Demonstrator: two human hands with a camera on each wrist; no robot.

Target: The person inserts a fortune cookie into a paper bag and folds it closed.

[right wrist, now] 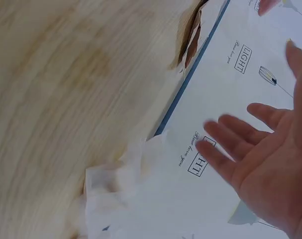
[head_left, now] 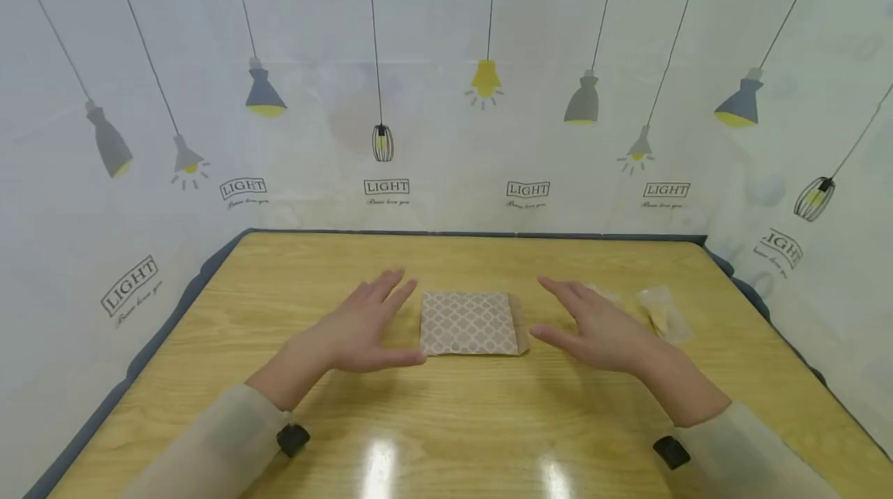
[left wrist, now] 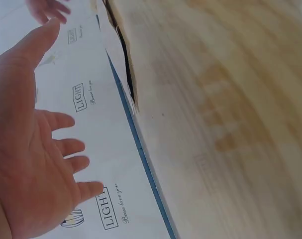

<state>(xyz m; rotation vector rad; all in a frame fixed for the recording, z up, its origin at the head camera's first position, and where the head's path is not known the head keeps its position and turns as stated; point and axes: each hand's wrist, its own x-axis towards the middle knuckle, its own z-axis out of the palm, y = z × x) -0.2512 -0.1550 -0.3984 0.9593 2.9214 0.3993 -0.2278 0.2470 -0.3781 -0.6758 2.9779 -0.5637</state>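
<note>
Bag (head_left: 466,322) of flat brown paper, with a pale pattern, is seen lying on the wooden table (head_left: 460,414), set between the two hands. Its long side is laid from nine o'clock to three o'clock, and a plain strip, like a flap (head_left: 519,325), is shown at its three o'clock end. From the left hand (head_left: 363,328), the paper is found at three o'clock; from the right hand (head_left: 603,328), it is found at nine o'clock. The left hand is placed a bit nearer: its thumb tip is seen right by the bottom left corner, at about eight o'clock on the paper, but whether that corner is touched cannot be told. The right thumb tip is held just beside the flap. Nothing is gripped by either hand. On the left, the fingers are stretched out toward one o'clock and the thumb is pointed to three. On the right, the fingers are pointed to ten o'clock, with the thumb spread away below them. In the wrist views, both palms are shown bare. Past the right hand, at three o'clock, a see-through packet (head_left: 661,314) is seen, with something yellowish inside that cannot be made out.
</note>
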